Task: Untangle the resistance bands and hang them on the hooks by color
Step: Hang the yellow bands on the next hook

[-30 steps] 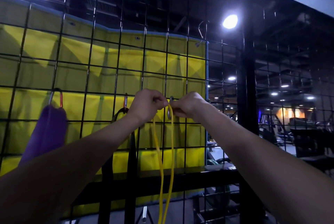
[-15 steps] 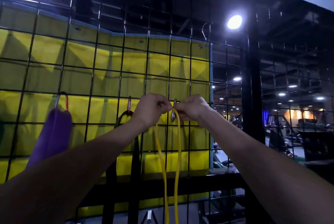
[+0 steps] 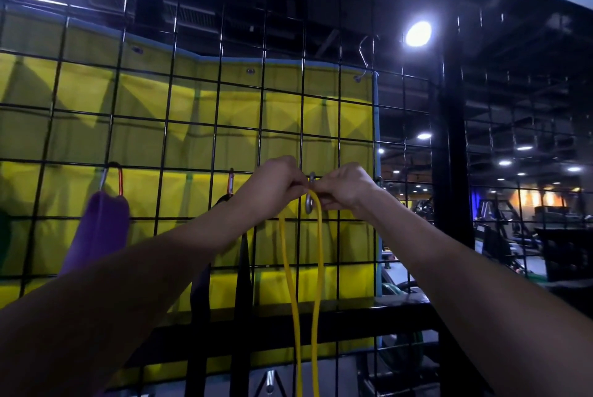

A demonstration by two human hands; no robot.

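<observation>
A thin yellow band (image 3: 316,268) hangs in a long loop from a silver carabiner hook (image 3: 310,201) clipped to the black wire grid (image 3: 167,114). My left hand (image 3: 272,185) and my right hand (image 3: 345,186) meet at that hook, both pinching the top of the yellow band around it. To the left, a black band (image 3: 242,284) hangs from an orange carabiner (image 3: 230,181). Farther left, a wide purple band (image 3: 99,233) hangs from another orange carabiner (image 3: 120,180).
A yellow tarp (image 3: 144,140) covers the back of the grid. A bare S-hook (image 3: 364,56) hangs at the upper right of the grid. A black post (image 3: 449,172) stands to the right, with gym equipment beyond it.
The loop of the yellow band has come up over the silver hook between my hands. Both hands stay pressed together at the hook; the view has shifted slightly.
</observation>
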